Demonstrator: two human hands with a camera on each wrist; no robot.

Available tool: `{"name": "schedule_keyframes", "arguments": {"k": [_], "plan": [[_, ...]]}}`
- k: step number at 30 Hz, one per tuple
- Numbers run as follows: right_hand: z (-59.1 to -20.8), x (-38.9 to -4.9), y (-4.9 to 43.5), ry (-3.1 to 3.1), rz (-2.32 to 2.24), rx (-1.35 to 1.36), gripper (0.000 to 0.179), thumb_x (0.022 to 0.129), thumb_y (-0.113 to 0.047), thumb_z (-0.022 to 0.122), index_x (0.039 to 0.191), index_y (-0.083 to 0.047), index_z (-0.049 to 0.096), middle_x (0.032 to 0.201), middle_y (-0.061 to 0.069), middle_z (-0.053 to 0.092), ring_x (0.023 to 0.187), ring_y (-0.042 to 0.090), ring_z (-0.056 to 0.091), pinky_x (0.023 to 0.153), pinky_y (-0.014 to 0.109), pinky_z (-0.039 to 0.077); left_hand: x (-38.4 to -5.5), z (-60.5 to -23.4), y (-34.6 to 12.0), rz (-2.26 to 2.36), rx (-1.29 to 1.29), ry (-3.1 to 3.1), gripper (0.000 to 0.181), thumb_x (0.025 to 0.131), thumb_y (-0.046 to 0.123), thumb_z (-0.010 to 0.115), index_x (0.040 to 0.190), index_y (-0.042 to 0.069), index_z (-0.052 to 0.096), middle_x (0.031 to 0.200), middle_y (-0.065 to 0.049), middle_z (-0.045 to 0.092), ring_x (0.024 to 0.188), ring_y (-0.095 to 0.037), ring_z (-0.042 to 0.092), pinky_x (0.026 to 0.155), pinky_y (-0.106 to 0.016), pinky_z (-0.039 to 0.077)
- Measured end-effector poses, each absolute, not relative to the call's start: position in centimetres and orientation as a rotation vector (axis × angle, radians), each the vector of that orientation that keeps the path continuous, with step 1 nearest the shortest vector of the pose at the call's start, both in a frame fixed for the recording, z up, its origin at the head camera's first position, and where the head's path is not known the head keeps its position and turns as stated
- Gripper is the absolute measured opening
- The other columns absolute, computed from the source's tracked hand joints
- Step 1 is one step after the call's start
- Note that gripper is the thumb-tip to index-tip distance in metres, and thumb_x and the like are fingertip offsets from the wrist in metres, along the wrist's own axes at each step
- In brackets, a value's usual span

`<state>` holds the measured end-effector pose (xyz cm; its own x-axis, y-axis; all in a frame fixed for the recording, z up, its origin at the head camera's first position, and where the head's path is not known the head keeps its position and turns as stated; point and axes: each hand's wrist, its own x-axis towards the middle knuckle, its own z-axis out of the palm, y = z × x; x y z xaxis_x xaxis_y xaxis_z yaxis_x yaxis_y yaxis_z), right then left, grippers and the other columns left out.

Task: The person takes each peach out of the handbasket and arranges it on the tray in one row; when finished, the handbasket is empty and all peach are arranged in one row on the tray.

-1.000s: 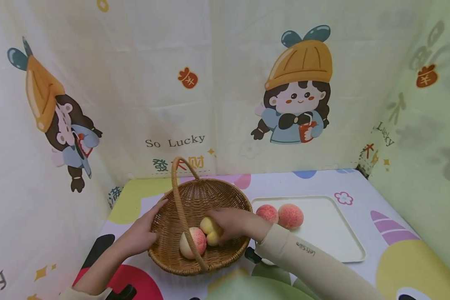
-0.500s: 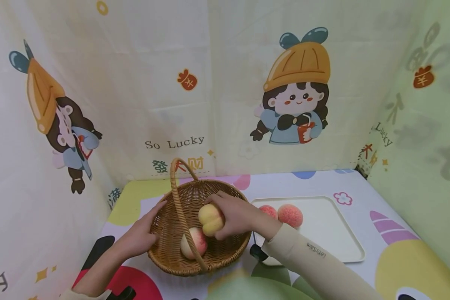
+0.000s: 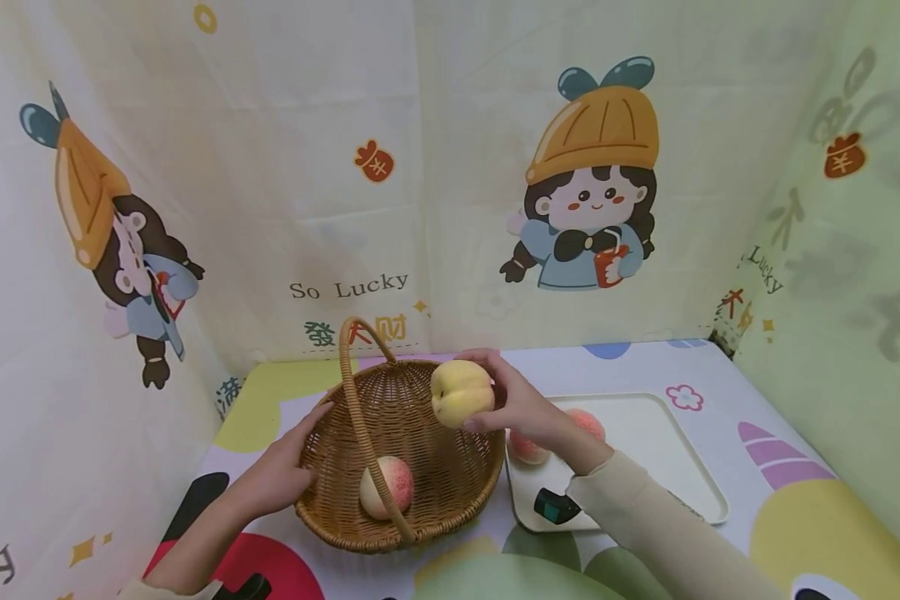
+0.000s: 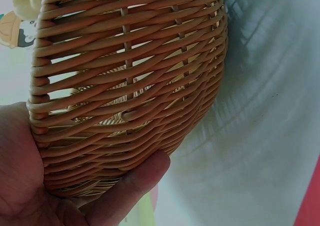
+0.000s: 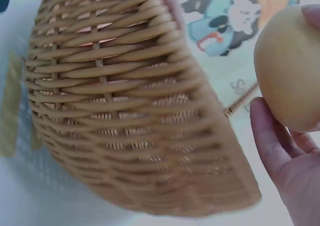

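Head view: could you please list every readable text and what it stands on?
"So Lucky": back cloth.
"發大财": back cloth, partly behind the basket handle.
"Lucky": right cloth.
"满": left cloth.
"y", cut off: left cloth.
Not clearly readable: pouch signs, right sleeve print, right cloth's other characters.

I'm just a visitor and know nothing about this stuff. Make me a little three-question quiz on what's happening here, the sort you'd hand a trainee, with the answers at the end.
1. Multiple choice: what does the right hand hold?
a) a cup
b) a yellow peach
c) a cloth

2. True or false: the left hand hangs in the air, touching nothing.

3. Count: in the head view, how many peaches show on the white tray?

Key
1. b
2. False; it holds the side of the wicker basket.
3. Two, both partly hidden by the right arm.
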<state>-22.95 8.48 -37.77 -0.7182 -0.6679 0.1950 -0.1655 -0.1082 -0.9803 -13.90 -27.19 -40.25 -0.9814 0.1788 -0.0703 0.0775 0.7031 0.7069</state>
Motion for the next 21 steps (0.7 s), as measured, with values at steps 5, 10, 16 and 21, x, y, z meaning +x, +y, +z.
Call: {"name": "schedule_keyframes", "arguments": {"k": [5, 10, 16, 21], "plan": [[-38.5, -23.3, 11.6, 1.679, -1.99, -0.873, 0.075, 0.083, -0.004, 0.071, 0.151, -0.012, 0.039, 0.134, 0.016, 0.05, 0.106, 0.025, 0.059, 0.091, 0.038, 0.051, -14.0, -40.3, -27.2, 1.138, 0.218, 2.779, 0.094, 0.075, -0.015, 0.056, 0.16, 0.007, 0.022, 0.159, -0.029, 0.024, 0.134, -0.05, 0.04, 0.08, -0.044, 0.053], [-40.2, -23.9, 15.2, 1.596, -2.048, -0.81, 0.068, 0.085, -0.002, 0.062, 0.149, -0.013, 0.042, 0.131, 0.012, 0.053, 0.106, 0.023, 0.061, 0.093, 0.037, 0.051, -13.9, -40.2, -27.2, 1.153, 0.23, 2.774, 0.094, 0.075, -0.016, 0.055, 0.16, 0.007, 0.022, 0.16, -0.03, 0.024, 0.134, -0.05, 0.039, 0.078, -0.042, 0.053], [-41.0, -23.9, 19.3, 1.741, -2.024, -0.681, 0.072, 0.088, -0.004, 0.059, 0.155, -0.013, 0.034, 0.136, 0.01, 0.049, 0.113, 0.024, 0.057, 0.099, 0.038, 0.048, -13.9, -40.1, -27.2, 1.14, 0.226, 2.782, 0.093, 0.075, -0.016, 0.056, 0.16, 0.006, 0.023, 0.159, -0.03, 0.025, 0.135, -0.05, 0.039, 0.079, -0.043, 0.053], [-41.3, -23.9, 22.4, 1.889, -2.091, -0.538, 0.071, 0.092, -0.004, 0.06, 0.155, -0.018, 0.031, 0.133, 0.007, 0.047, 0.111, 0.019, 0.055, 0.096, 0.032, 0.049, -13.9, -40.2, -27.1, 1.132, 0.219, 2.785, 0.093, 0.076, -0.016, 0.056, 0.16, 0.006, 0.023, 0.16, -0.029, 0.025, 0.135, -0.05, 0.038, 0.081, -0.045, 0.053]]}}
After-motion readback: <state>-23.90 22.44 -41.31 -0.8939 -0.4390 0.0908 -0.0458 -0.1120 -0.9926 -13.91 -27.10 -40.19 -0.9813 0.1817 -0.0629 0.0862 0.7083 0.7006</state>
